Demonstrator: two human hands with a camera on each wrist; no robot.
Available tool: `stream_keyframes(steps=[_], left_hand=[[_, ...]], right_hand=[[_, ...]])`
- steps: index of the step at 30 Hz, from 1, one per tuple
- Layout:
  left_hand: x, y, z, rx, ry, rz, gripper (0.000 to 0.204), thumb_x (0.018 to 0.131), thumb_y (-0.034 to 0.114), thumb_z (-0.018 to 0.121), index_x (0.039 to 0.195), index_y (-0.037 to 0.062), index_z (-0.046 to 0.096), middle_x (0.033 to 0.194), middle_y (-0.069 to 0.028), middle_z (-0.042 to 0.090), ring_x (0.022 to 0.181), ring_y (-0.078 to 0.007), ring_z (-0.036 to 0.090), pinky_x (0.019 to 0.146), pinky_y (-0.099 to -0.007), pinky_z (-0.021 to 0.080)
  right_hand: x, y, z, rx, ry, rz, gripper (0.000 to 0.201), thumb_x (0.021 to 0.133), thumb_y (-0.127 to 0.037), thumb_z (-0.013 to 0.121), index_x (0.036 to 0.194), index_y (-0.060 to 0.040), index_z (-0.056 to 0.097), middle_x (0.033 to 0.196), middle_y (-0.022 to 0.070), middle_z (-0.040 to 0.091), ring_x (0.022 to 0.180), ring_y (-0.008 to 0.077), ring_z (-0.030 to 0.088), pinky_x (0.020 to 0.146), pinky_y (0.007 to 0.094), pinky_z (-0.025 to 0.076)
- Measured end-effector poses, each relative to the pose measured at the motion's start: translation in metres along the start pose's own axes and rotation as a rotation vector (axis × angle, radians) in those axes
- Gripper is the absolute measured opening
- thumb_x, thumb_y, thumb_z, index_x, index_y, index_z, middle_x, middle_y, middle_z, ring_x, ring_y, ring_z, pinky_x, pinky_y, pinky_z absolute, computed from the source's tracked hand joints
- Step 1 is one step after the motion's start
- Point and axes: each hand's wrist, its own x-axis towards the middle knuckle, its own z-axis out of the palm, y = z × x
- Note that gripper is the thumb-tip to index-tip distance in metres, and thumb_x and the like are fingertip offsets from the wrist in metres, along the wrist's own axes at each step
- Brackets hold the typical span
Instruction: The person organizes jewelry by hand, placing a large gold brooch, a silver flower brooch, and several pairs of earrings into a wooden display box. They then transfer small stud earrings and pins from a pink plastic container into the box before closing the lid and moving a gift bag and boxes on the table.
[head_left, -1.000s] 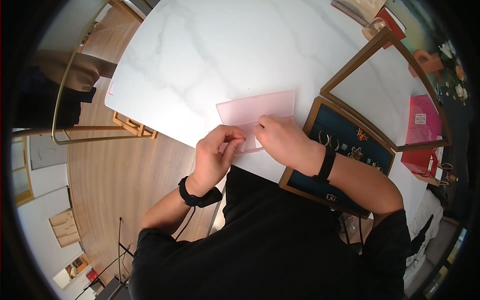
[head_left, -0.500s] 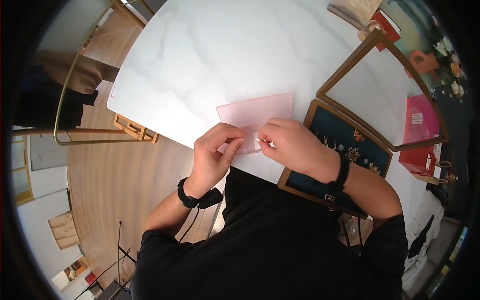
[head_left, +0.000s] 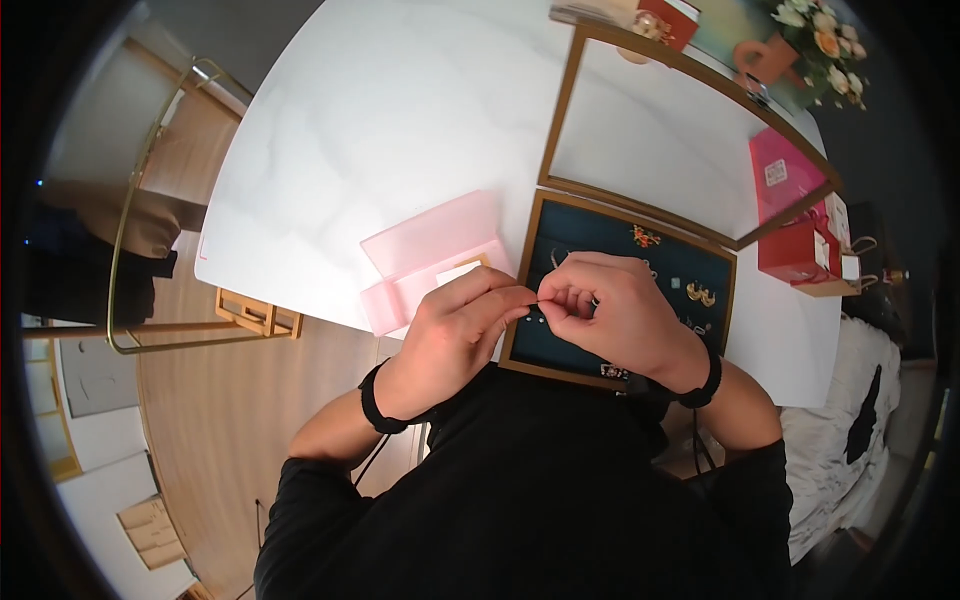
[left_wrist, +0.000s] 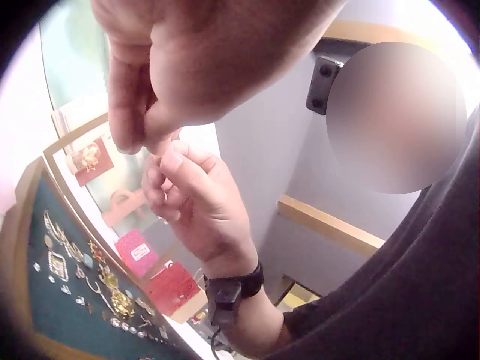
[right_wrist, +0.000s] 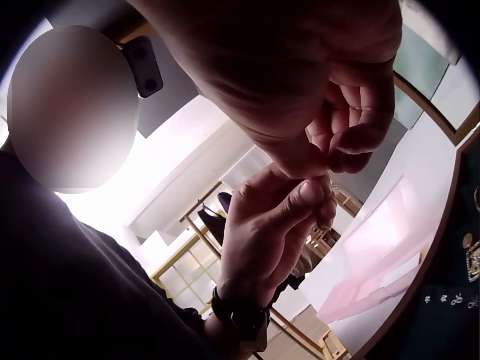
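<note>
My left hand [head_left: 455, 335] and right hand [head_left: 625, 325] meet at the fingertips over the left side of a wooden jewellery case [head_left: 725, 300], its lid open. Thumb and fingers of each hand pinch at one spot, on a small item mostly hidden between them. The left wrist view has the left hand [left_wrist: 217, 67] above the right hand [left_wrist: 206, 202], fingertips touching. Earrings and brooches [left_wrist: 120, 300] sit on the teal lining. Left of the case, an open pink box [head_left: 430, 235] holds a white card [head_left: 460, 272], partly behind the left hand.
The case's framed lid [head_left: 560, 110] leans back on the marble table [head_left: 400, 110]. Beyond it are a pink packet [head_left: 775, 172], a red gift bag [head_left: 800, 245], and flowers [head_left: 825, 45]. A gold rack [head_left: 125, 230] stands left of the table.
Both hands have moved right, from the pink box to the jewellery case, and their fingertips have come together. The head view has shifted, so the case appears further left.
</note>
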Motion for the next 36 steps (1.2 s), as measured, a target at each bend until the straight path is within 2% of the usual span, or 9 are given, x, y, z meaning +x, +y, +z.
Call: stream_keyframes(steps=[8, 10, 11, 13, 16, 18, 22, 29, 36], left_hand=[[0.024, 0.023, 0.041, -0.002, -0.011, -0.041, 0.009, 0.096, -0.005, 0.081, 0.105, -0.0031, 0.08, 0.1, -0.0132, 0.076, 0.087, -0.0272, 0.075, 0.075, -0.0335, 0.058], [0.03, 0.019, 0.053, -0.049, 0.007, -0.058, 0.005, 0.102, -0.001, 0.077, 0.107, -0.0028, 0.078, 0.101, -0.0107, 0.075, 0.082, -0.024, 0.074, 0.07, -0.0338, 0.058], [0.032, 0.018, 0.057, -0.044, -0.005, -0.051, 0.005, 0.102, -0.001, 0.077, 0.107, -0.0028, 0.078, 0.101, -0.0107, 0.075, 0.082, -0.024, 0.074, 0.07, -0.0338, 0.058], [0.037, 0.018, 0.062, -0.502, -0.054, -0.39, 0.005, 0.106, 0.001, 0.076, 0.107, -0.0037, 0.077, 0.096, -0.0069, 0.076, 0.082, -0.0154, 0.072, 0.072, -0.0304, 0.058], [0.046, 0.021, 0.06, -0.732, -0.152, -0.483, 0.007, 0.108, 0.003, 0.074, 0.108, -0.0036, 0.077, 0.094, -0.0045, 0.076, 0.083, -0.0113, 0.071, 0.075, -0.0288, 0.059], [0.052, 0.026, 0.061, -0.766, -0.189, -0.522, 0.007, 0.108, 0.004, 0.075, 0.108, -0.0033, 0.077, 0.095, -0.0048, 0.076, 0.083, -0.0118, 0.071, 0.076, -0.0286, 0.059], [0.059, 0.028, 0.069, -0.909, -0.271, -0.591, 0.008, 0.107, 0.006, 0.077, 0.108, -0.002, 0.079, 0.094, -0.0049, 0.076, 0.083, -0.0122, 0.071, 0.077, -0.0289, 0.059], [0.07, 0.041, 0.084, -0.833, -0.416, -0.63, 0.01, 0.107, 0.007, 0.078, 0.109, -0.0022, 0.08, 0.095, -0.0047, 0.076, 0.083, -0.0118, 0.071, 0.077, -0.0294, 0.06], [0.078, 0.042, 0.096, -0.797, -0.565, -0.618, 0.01, 0.108, 0.006, 0.077, 0.112, -0.0018, 0.08, 0.095, -0.0039, 0.076, 0.083, -0.0108, 0.07, 0.075, -0.0286, 0.06]], right_hand=[[-0.044, 0.015, -0.018, -0.06, 0.148, -0.062, 0.014, 0.092, 0.002, 0.083, 0.103, -0.0013, 0.075, 0.089, 0.0055, 0.07, 0.069, 0.0142, 0.067, 0.062, 0.0292, 0.055], [-0.051, 0.016, -0.022, -0.065, 0.195, -0.081, 0.014, 0.093, 0.002, 0.083, 0.104, -0.0015, 0.075, 0.088, 0.0057, 0.069, 0.069, 0.0147, 0.067, 0.061, 0.0295, 0.054], [-0.055, 0.014, -0.025, -0.079, 0.218, -0.081, 0.014, 0.094, 0.001, 0.083, 0.105, -0.0009, 0.074, 0.09, 0.0082, 0.07, 0.072, 0.0194, 0.07, 0.064, 0.0323, 0.057], [-0.063, 0.015, -0.029, -0.09, 0.255, -0.083, 0.014, 0.096, -0.001, 0.082, 0.107, -0.0003, 0.073, 0.091, 0.0106, 0.07, 0.075, 0.024, 0.074, 0.066, 0.035, 0.059], [-0.078, 0.02, -0.032, -0.055, 0.383, -0.098, 0.016, 0.096, -0.001, 0.083, 0.11, -0.0009, 0.075, 0.092, 0.0104, 0.07, 0.075, 0.0225, 0.074, 0.065, 0.0337, 0.058], [-0.09, 0.024, -0.038, -0.109, 0.405, -0.077, 0.023, 0.093, 0.004, 0.086, 0.115, 0.0015, 0.078, 0.098, 0.009, 0.076, 0.076, 0.0153, 0.075, 0.065, 0.0273, 0.059], [-0.105, 0.023, -0.044, -0.12, 0.432, -0.058, 0.024, 0.093, 0.005, 0.087, 0.115, 0.0011, 0.078, 0.1, 0.0096, 0.077, 0.076, 0.0159, 0.075, 0.065, 0.028, 0.061], [-0.12, 0.024, -0.044, -0.161, 0.523, -0.172, 0.022, 0.093, -0.002, 0.086, 0.115, -0.0038, 0.079, 0.104, 0.009, 0.074, 0.085, 0.0259, 0.075, 0.073, 0.0359, 0.062], [-0.141, 0.033, -0.05, -0.239, 0.438, -0.184, 0.022, 0.094, -0.006, 0.086, 0.115, -0.0067, 0.079, 0.104, 0.0081, 0.072, 0.087, 0.0256, 0.075, 0.074, 0.036, 0.061]])
